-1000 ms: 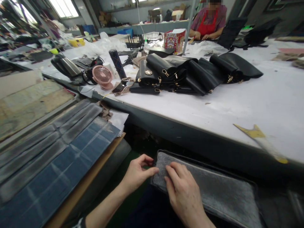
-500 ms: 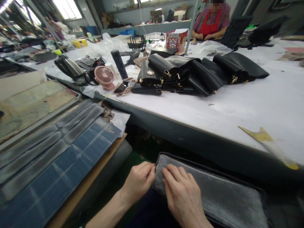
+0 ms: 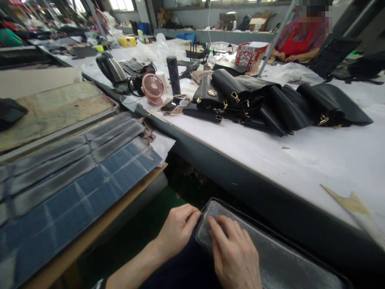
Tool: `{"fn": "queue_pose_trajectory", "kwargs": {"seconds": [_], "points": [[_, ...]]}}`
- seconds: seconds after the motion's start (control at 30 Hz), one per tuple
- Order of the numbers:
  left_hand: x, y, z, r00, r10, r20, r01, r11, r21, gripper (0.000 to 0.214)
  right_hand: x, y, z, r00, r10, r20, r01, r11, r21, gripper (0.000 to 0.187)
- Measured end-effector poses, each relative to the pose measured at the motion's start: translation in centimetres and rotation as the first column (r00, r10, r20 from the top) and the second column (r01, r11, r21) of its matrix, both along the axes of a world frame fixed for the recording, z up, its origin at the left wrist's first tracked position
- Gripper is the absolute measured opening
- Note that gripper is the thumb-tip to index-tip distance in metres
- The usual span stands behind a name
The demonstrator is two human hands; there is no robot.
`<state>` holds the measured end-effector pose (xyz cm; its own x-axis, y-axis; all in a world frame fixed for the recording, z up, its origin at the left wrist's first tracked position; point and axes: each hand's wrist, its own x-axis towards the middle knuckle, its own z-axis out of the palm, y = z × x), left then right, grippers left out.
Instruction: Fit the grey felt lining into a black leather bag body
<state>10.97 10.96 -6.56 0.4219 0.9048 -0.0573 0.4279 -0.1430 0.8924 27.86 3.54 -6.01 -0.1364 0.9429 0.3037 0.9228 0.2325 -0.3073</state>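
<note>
left hand point(image 3: 182, 225) pinching left edge of grey panel point(image 3: 282, 259), right hand point(image 3: 236, 251) loosely spread on its face, black gold-clasped pieces point(image 3: 287, 108) on white table point(image 3: 303, 170)

Light enters through overexposed windows point(image 3: 121, 5) far beyond the left hand point(image 3: 182, 226). The white bench point(image 3: 255, 148) ahead of both hands renders brightly. Sheen marks the black leather bags point(image 3: 287, 106) beyond the right hand point(image 3: 236, 251). Deep shadow obscures the floor point(image 3: 177, 192) ahead of the left hand. The gray panel point(image 3: 282, 257) beside the right hand is dim; its black border merges with shadow. Wide-angle distortion stretches the edges. Distant background is soft; pixelation masks the co-worker point(image 3: 296, 46) at the head.
</note>
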Motion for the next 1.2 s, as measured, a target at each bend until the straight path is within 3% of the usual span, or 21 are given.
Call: {"fn": "queue_pose_trajectory", "kwargs": {"seconds": [0.2, 0.6, 0.77, 0.93, 1.2], "points": [[0.3, -0.1, -1.0, 0.980, 0.183, 0.080, -0.160, 0.958, -0.238, 0.031, -0.2, 0.9, 0.6, 0.980, 0.129, 0.153, -0.130, 0.992, -0.006, 0.048], [0.1, -0.3, -2.1, 0.927, 0.298, 0.227, -0.187, 0.893, -0.410, 0.028, 1.6, 1.4, -0.4, 0.908, 0.300, 0.294, -0.298, 0.953, -0.052, 0.050], [-0.1, -0.4, -2.5, 0.912, 0.327, 0.250, -0.192, 0.875, -0.444, 0.027, 1.6, 1.3, -0.5, 0.913, 0.297, 0.281, -0.289, 0.955, -0.070, 0.046], [-0.5, 0.0, -2.3, 0.914, 0.308, 0.266, -0.170, 0.883, -0.438, 0.028, 1.2, 1.3, -0.4, 0.934, 0.256, 0.250, -0.237, 0.966, -0.103, 0.042], [-1.0, 0.3, -2.4, 0.927, 0.273, 0.259, -0.155, 0.904, -0.399, 0.027, 1.7, 1.7, -0.6, 0.937, 0.274, 0.217, -0.262, 0.962, -0.082, 0.042]]}}
